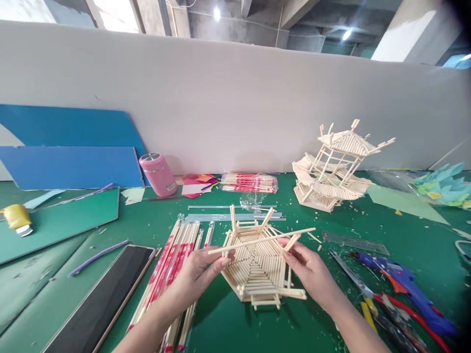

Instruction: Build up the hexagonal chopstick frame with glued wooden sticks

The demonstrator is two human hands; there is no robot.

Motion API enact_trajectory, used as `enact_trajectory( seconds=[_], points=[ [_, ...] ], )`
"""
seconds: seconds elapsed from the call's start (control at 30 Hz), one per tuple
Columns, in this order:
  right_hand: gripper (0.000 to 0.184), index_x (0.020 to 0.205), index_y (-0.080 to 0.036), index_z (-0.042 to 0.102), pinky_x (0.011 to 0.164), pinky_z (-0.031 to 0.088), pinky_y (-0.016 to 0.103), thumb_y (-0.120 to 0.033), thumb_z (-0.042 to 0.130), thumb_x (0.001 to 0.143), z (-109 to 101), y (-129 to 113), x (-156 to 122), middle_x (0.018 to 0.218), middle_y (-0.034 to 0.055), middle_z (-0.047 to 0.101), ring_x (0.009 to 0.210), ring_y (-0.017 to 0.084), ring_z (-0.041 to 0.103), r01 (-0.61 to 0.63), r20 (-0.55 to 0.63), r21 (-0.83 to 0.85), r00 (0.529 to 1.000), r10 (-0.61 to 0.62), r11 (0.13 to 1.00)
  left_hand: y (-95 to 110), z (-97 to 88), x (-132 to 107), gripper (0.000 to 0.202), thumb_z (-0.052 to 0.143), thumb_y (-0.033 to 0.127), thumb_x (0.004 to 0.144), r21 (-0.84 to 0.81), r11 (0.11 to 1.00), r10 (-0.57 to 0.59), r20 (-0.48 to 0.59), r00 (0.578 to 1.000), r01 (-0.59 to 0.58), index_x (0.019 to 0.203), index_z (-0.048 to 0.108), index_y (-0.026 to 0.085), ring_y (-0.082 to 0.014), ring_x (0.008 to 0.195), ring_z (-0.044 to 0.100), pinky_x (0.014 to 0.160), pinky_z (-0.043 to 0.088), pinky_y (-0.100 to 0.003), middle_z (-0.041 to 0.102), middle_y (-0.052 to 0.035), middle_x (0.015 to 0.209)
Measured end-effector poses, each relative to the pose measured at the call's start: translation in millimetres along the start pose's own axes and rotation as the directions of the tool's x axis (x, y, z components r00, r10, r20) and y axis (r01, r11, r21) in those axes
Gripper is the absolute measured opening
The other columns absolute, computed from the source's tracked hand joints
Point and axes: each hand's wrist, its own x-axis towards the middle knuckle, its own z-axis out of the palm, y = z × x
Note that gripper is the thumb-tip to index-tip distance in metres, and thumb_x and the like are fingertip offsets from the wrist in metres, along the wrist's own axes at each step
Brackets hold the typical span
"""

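From afar I see stick slanting across frame, left end pinched by left hand; right hand grips frame's right corner.

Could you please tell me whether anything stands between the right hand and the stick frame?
Nothing visible does: the right hand touches the stick frame at its right side. A long stick crosses over the frame without separating the two.

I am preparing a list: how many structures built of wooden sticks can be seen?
2: a six-sided base between the left hand and right hand, and a tiered pavilion at the back right.
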Motion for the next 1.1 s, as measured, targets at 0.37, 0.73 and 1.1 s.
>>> enact_trajectory(
  seconds=[0.37, 0.73, 1.1],
  points=[
    [0.034, 0.105, -0.019, 0.056, 0.073, 0.044, 0.028, -0.041, 0.051, 0.079, 8.1, 7.9, -5.8, 0.102, 0.0081, 0.060, 0.085, 0.020, 0.056, -0.010, -0.043, -0.101, 0.999, 0.006, 0.995, -1.9, 6.0, -1.6, 0.028, 0.044, 0.028, 0.085, -0.162, 0.985, -0.073, -0.107, 0.992, 0.055, 0.091, 0.066, 0.012, -0.0195, 0.083, 0.062, 0.076, 0.048, -0.028, 0.069, -0.0094, 0.089],
    [0.034, 0.105, -0.020, 0.054, 0.075, 0.043, 0.026, -0.042, 0.048, 0.080, 8.5, 8.4, -7.1, 0.107, 0.0074, 0.060, 0.087, 0.020, 0.057, 0.015, -0.030, -0.203, 0.999, -0.021, 0.979, 0.5, 8.0, -1.6, 0.029, 0.044, 0.030, 0.085, -0.191, 0.980, -0.091, -0.136, 0.987, 0.064, 0.093, 0.065, 0.011, -0.0203, 0.087, 0.061, 0.076, 0.048, -0.028, 0.068, -0.0105, 0.092],
    [0.032, 0.104, -0.017, 0.057, 0.072, 0.047, 0.028, -0.037, 0.048, 0.080, 12.5, -0.5, -7.3, 0.101, 0.0096, 0.062, 0.084, 0.021, 0.059, 0.088, -0.075, -0.172, 0.992, -0.102, 0.981, -2.0, 7.6, -0.8, 0.027, 0.047, 0.029, 0.083, -0.133, 0.990, -0.080, -0.191, 0.978, 0.055, 0.093, 0.067, 0.014, -0.0197, 0.088, 0.063, 0.077, 0.049, -0.027, 0.069, -0.0092, 0.096]
  ],
)
